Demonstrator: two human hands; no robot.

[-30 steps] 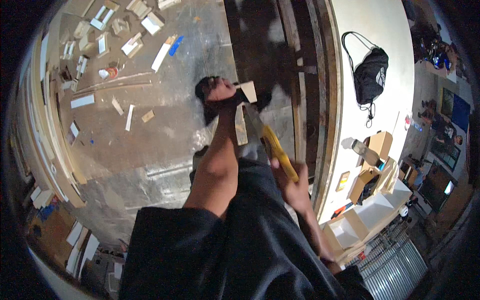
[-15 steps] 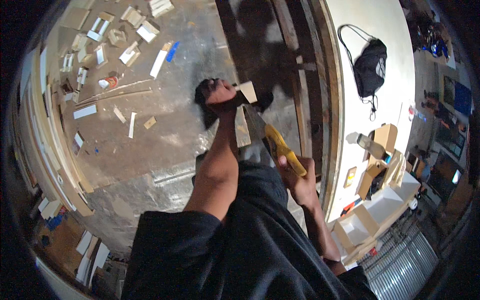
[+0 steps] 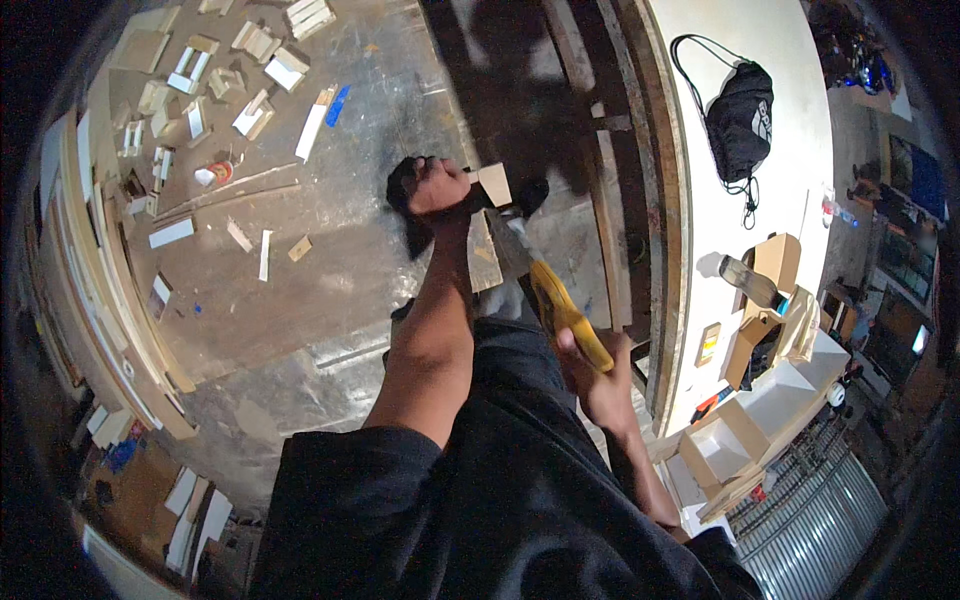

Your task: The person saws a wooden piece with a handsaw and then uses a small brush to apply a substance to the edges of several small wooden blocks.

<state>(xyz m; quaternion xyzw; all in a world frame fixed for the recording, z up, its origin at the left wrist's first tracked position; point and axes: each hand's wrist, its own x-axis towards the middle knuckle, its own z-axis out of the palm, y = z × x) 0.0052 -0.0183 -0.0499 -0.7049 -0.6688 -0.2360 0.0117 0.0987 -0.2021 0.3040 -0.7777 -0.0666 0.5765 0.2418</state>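
Observation:
A handsaw with a yellow handle (image 3: 562, 312) is in my right hand (image 3: 602, 388), whose fingers are wrapped round the grip. Its blade slants up and left from the handle toward a short pale strip of wood (image 3: 493, 186). That strip juts out over the right edge of the brown work table (image 3: 350, 260). My left hand (image 3: 438, 188) is closed on the strip at the table's edge and presses it down. The blade's tip lies just below the strip's end; whether the teeth touch the wood I cannot make out.
Several small wooden assemblies (image 3: 190, 65) and offcuts lie on the table's far left, with a blue strip (image 3: 337, 106) nearby. Long boards (image 3: 125, 330) line its left side. On a white surface to the right are a black drawstring bag (image 3: 742, 118), a bottle (image 3: 750, 283) and open boxes (image 3: 722, 448).
My right hand has drawn the saw slightly back, down toward my body. My left hand stays in place on the wood strip.

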